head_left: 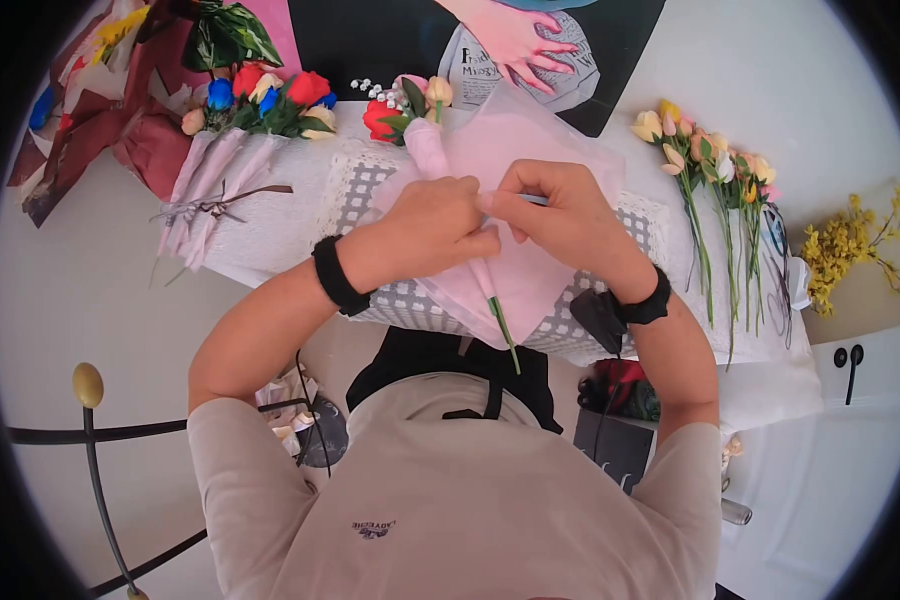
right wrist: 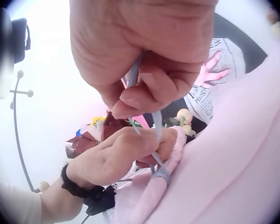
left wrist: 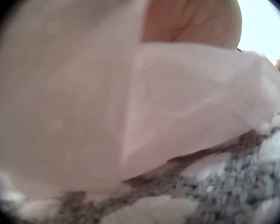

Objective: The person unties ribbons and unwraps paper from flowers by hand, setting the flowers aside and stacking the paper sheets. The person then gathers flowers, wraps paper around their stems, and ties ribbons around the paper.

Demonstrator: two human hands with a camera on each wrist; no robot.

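Note:
A slim bunch wrapped in pink paper [head_left: 425, 150] lies on a pink sheet [head_left: 550, 290], green stems [head_left: 505, 325] showing below. A grey-blue ribbon [right wrist: 161, 174] circles the wrap. Over the wrap, my left hand [head_left: 435, 225] bends its fingers at the ribbon, partly hiding the bunch. Curled fingers of my right hand [head_left: 560, 210] pinch the ribbon just above, close to the left fingertips. In the right wrist view, strands run from the right hand [right wrist: 144, 70] past the left hand [right wrist: 126, 154] to the band. Pink paper [left wrist: 186, 102] fills most of the left wrist view.
Wrapped small bouquets [head_left: 205, 185] sit at the left beside a dark red bouquet [head_left: 145, 140]. Loose tulip stems [head_left: 730, 230] lie on the right, near yellow flowers [head_left: 850, 245]. A grey-and-white cloth [head_left: 410, 305] lies beneath the sheet; a poster [head_left: 370, 40] is behind.

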